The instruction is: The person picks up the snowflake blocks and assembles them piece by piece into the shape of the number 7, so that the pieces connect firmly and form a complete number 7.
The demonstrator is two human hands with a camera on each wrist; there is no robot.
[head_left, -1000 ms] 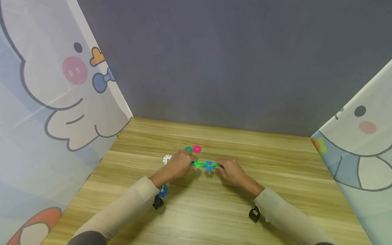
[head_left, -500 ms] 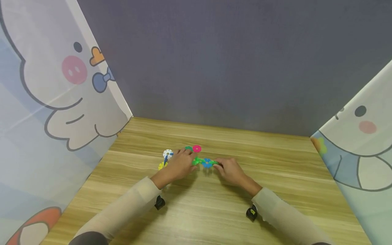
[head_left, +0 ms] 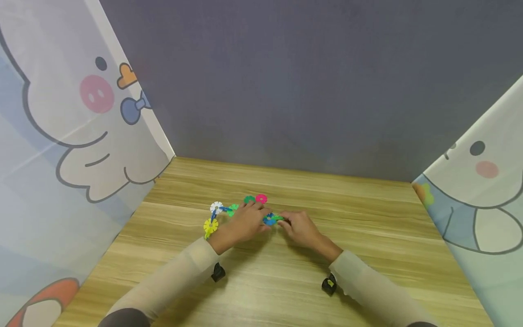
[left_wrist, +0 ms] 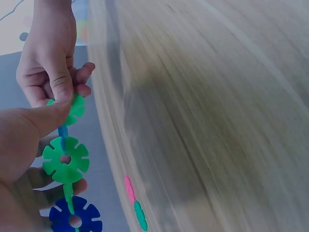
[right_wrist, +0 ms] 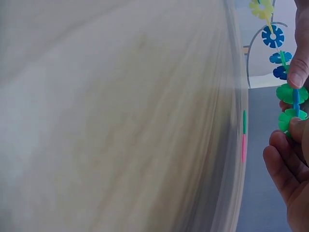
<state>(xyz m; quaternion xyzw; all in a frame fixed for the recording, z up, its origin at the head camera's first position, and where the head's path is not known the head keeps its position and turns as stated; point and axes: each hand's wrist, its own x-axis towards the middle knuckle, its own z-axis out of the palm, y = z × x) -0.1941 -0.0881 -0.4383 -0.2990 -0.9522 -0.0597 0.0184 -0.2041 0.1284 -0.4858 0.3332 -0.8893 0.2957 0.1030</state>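
A chain of slotted plastic snowflake discs hangs between both hands in the middle of the table. My left hand [head_left: 246, 221] holds it from above, its thumb by a blue disc [head_left: 268, 221] and a green disc [left_wrist: 76, 166]. My right hand [head_left: 303, 228] pinches the end green disc [right_wrist: 286, 117] between thumb and fingers. Left of my left hand the chain runs on through a light green disc [head_left: 232, 212], a white disc [head_left: 213, 206] and a yellow disc [head_left: 208, 226]. The left forearm hides its tail in the head view.
Behind the left hand, a loose dark green disc [head_left: 248, 198] and a pink disc [head_left: 259, 196] lie side by side on the wooden table [head_left: 367, 218]. A grey panel [head_left: 286, 91] stands at the back, with cartoon-printed sheets at both sides.
The left hand has shifted right along the chain, closer to the right hand. The right hand has edged left. More white, yellow and green discs now show left of the left hand.
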